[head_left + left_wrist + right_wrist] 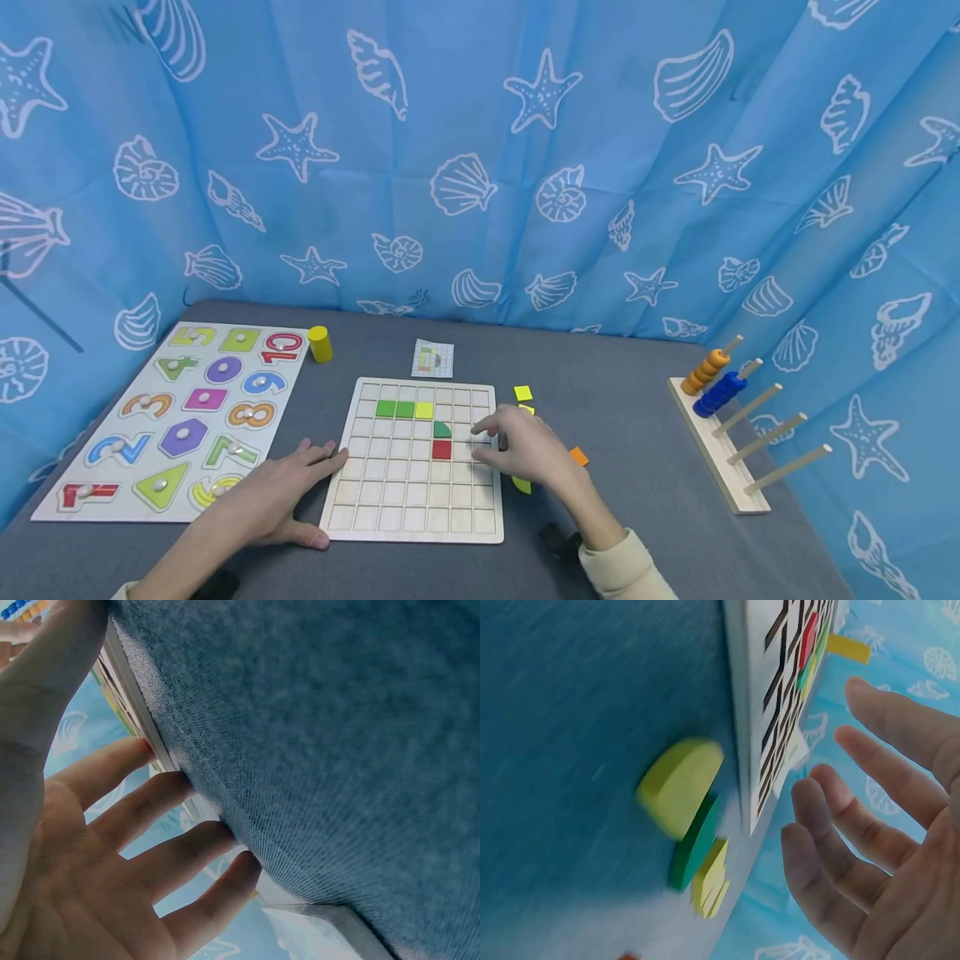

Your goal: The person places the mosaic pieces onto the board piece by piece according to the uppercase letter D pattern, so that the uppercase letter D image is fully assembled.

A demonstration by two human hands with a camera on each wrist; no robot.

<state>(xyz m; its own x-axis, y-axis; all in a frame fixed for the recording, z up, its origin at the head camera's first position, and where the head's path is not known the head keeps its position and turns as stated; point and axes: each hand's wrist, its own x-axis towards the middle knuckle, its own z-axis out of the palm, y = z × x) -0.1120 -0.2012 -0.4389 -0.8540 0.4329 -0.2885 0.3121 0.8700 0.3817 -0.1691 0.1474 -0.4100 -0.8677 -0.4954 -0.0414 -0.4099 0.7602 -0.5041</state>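
A wooden grid board (382, 517) lies on the grey cloth. On it are two green squares (395, 409), a yellow square (423, 410), a green quarter-round piece (442, 429) and a red square (442, 450). My left hand (273, 496) rests at the board's left edge, fingers extended. Over the right edge hovers my right hand (525, 446), its fingers loosely bent and nothing between them in the right wrist view. Beside the board on that side lie a yellow rounded piece (679, 784), a green piece (695, 844) and yellow pieces (710, 877).
A small printed pattern card (432, 359) lies behind the board. At left are a number-and-shape puzzle (205, 400) and a yellow cylinder (320, 344). An orange piece (578, 456) lies right of my right hand. Farther right stands a peg rack with beads (720, 450).
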